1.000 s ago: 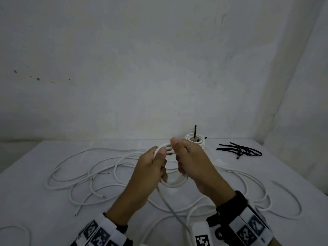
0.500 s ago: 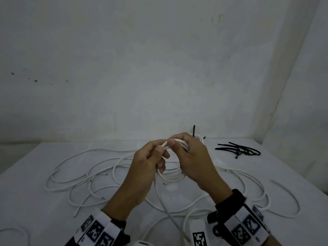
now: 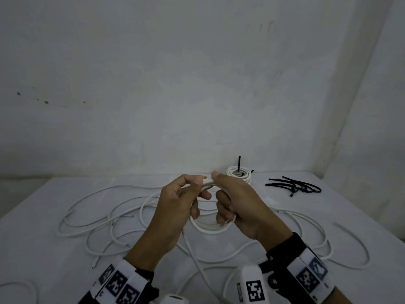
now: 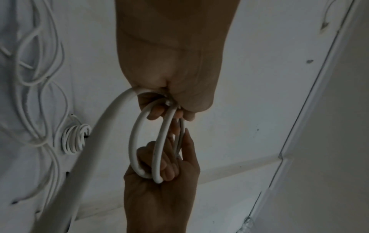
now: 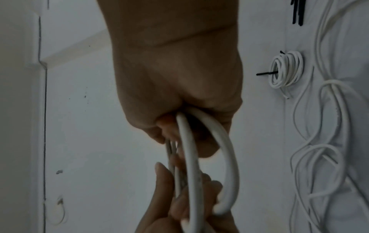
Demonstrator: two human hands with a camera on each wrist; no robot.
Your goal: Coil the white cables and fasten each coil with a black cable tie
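A small coil of white cable (image 3: 210, 229) hangs in the air between both hands over the white table (image 3: 361, 218). My left hand (image 3: 202, 187) pinches its top with thumb and fingers. My right hand (image 3: 221, 194) grips it from the right, thumb on top and fingers curled through the loops. In the left wrist view the coil (image 4: 157, 141) shows a few turns. The cable's free length (image 3: 192, 253) trails down from the left hand toward me. A finished coil (image 3: 238, 175) with a black tie sticking up lies behind the hands. Loose black cable ties (image 3: 295, 186) lie at the back right.
Loose white cables (image 3: 98, 220) sprawl over the left and middle of the table, and more loops (image 3: 317, 242) lie at the right. A white wall (image 3: 197, 84) rises right behind the table. The finished coil (image 5: 285, 71) also shows in the right wrist view.
The hands closed in on the coil's top and rose slightly. Now the right fingers are hooked through the loops, and the coil's lower arc hangs in plain sight again.
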